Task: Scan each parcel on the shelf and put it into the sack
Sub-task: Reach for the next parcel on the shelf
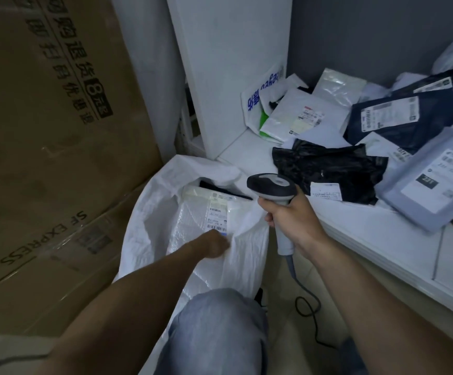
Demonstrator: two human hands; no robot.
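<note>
Sack (149, 212) holds two parcels (206, 212) (220, 186); left hand (215, 243) grips one, right hand (290, 215) scanner (271, 185).

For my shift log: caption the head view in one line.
Left hand holds a white parcel in the open sack; right hand grips the scanner beside the parcel-strewn shelf.

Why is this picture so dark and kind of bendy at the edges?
Head view: dim, flat light, no sharp shadows; the wide lens bows the shelf edge and the cardboard boxes near the borders; the white sack and the parcel inside are brightest, with soft sheen; the left hand looks slightly smeared, the scanner in the right hand crisper.
</note>
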